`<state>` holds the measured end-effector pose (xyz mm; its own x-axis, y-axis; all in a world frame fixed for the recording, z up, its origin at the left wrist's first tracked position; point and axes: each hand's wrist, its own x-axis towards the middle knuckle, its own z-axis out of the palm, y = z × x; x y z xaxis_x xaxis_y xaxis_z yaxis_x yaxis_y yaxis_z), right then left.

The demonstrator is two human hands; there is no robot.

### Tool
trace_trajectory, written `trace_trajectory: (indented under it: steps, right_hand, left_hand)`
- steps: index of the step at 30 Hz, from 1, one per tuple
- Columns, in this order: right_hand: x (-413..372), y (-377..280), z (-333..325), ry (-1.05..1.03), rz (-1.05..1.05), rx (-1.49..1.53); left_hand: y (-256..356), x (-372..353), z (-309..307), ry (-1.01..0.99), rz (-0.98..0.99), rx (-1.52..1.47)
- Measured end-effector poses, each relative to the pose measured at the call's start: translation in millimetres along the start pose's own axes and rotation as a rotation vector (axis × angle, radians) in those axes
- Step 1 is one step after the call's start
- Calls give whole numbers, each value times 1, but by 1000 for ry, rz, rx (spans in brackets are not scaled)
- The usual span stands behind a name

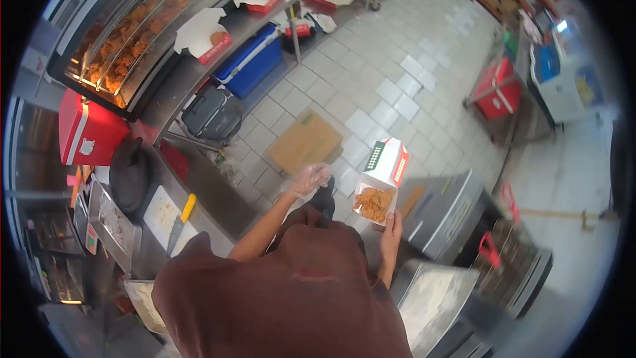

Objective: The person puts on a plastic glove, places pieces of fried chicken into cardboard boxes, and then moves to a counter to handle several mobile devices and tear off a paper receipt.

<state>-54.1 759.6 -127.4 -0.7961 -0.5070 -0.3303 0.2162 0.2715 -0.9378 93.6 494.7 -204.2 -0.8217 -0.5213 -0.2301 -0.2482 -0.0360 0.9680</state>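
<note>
Seemingly mid-packing, the right hand (391, 229) grips the open box (389, 159) from below, while the gloved left hand (310, 179) is too blurred to read its fingers; closing needs it level.

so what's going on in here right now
A person in a brown shirt stands in a tiled kitchen. Their right hand holds an open box with fried chicken in it. The left hand, in a clear glove, is out beside the box, not touching it; whether it holds anything is unclear. A knife lies on a white board nearby.
</note>
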Motion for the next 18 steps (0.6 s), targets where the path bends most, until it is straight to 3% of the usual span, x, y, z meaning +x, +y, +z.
trace_trajectory:
  steps: [2,4,8,11,14,16,18]
  right_hand:
    - [57,-24,6,-36,6,-55]
    - [115,-49,22,-63,-73,-43]
    - [220,-76,49,-114,-63,-11]
    - [299,-99,82,-183,8,43]
    - [379,-114,114,-262,34,33]
    - [450,-104,132,-346,-6,-11]
    - [519,-121,158,-461,77,-18]
  left_hand:
    - [25,54,-24,92,-10,7]
    - [47,106,-51,227,56,-269]
    - [40,186,-83,319,-54,-664]
    - [110,209,-97,442,-149,-653]
    - [85,259,-107,450,-104,-863]
    - [79,311,-117,472,-225,-920]
    - [9,381,-127,453,-294,-1126]
